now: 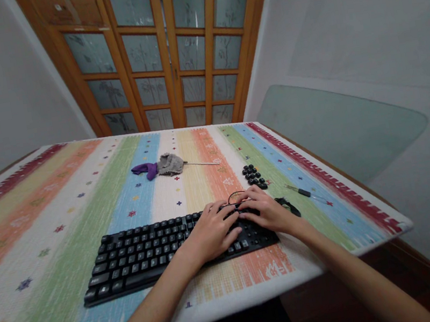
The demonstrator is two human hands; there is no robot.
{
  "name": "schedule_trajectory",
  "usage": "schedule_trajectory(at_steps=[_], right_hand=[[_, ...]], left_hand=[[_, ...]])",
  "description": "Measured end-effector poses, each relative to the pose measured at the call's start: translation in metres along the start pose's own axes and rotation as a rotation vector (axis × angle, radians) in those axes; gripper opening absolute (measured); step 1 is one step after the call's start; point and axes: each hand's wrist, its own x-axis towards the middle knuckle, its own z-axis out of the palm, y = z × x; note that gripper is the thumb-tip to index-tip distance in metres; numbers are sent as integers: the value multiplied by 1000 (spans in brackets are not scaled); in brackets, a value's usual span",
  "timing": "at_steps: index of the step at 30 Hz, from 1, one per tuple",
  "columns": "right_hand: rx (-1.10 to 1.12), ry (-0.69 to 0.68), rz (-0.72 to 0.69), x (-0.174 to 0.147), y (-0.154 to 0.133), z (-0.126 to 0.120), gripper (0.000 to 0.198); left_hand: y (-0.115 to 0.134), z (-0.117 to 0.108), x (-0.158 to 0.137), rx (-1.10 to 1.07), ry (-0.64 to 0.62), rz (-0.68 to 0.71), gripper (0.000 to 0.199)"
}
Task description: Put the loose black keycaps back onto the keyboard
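Note:
A black keyboard [144,256] lies at a slant near the front of the table, its right end under both hands. My left hand [212,231] rests on its right part, fingers apart and bent down, thumb stretched over the keys. Facing it, my right hand [266,210] lies over the number-pad end, fingers spread with the tips close to the left fingertips. Nothing shows between the fingers of either hand. Several keys there have no caps. Loose black keycaps [253,174] sit in a cluster just beyond my right hand.
A keycap puller [305,192] with a black handle and wire ends lies at the right. Farther back is a grey cloth [170,164] with a purple piece [145,170] and a thin metal rod [203,163]. A striped tablecloth [69,244] covers the table.

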Motion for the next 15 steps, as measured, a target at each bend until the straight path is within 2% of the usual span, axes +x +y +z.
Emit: schedule_trajectory(at_steps=[15], right_hand=[[-103,-54,-29,6,1,2,18]], left_hand=[[-1,5,6,27,-4,-24,34]])
